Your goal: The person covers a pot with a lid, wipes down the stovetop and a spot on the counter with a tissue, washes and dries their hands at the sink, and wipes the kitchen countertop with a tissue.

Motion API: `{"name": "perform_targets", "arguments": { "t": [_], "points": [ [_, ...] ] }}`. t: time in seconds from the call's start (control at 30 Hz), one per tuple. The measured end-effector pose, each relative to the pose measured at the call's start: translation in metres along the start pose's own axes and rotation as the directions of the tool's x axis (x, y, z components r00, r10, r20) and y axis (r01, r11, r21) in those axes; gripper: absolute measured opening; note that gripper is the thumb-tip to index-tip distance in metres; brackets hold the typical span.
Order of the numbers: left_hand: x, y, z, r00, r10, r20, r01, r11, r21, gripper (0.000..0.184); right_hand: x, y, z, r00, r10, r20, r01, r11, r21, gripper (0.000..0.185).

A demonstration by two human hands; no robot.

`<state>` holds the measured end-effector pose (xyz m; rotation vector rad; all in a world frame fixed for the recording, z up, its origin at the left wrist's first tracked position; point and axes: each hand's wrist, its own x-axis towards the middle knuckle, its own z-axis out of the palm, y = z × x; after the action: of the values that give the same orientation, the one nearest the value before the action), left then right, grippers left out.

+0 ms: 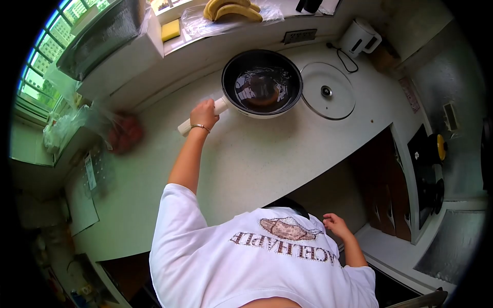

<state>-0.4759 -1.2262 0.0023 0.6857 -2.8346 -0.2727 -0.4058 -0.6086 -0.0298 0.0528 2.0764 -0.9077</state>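
Pan (229, 84): dark inner wall, smooth and slick, catching the light
Handle (186, 126): cream, plastic by the look of it — smooth, more matt than shiny
Lid (319, 79): clear glass, glossy, and that edge looks like metal
Knob (326, 92): shiny, metallic, a bright highlight right there
Bracelet (200, 127): polished metal, gleaming nicely
Shirt (215, 262): white cloth, soft and matt — with sparkly dots along the lettering (283, 248)
Countertop (226, 159): smooth, hard-looking, pale, just a low sheen
Plastic film (195, 24): thin, see-through, crinkled, throwing glints everywhere
Kettle (356, 39): white, smooth, plastic-looking, gently glossy
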Motion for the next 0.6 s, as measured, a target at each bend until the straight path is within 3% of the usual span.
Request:
{"name": "perform_targets", "arguments": {
  "t": [0.47, 0.6],
  "points": [
    [-0.024, -0.043, -0.015, 0.999, -0.013, -0.033, 0.013, 1.0, 0.017, 0.028, -0.007, 0.035, 0.001, 0.998, 0.031, -0.049, -0.024, 0.992, 0.126, 0.03],
    [-0.032, -0.043, -0.018, 0.999, -0.027, -0.044, 0.029, 0.999, 0.042, 0.028, -0.004, 0.035, 0.0, 0.997, 0.031, -0.071, -0.025, 0.996, 0.087, 0.029]
  ]
}}
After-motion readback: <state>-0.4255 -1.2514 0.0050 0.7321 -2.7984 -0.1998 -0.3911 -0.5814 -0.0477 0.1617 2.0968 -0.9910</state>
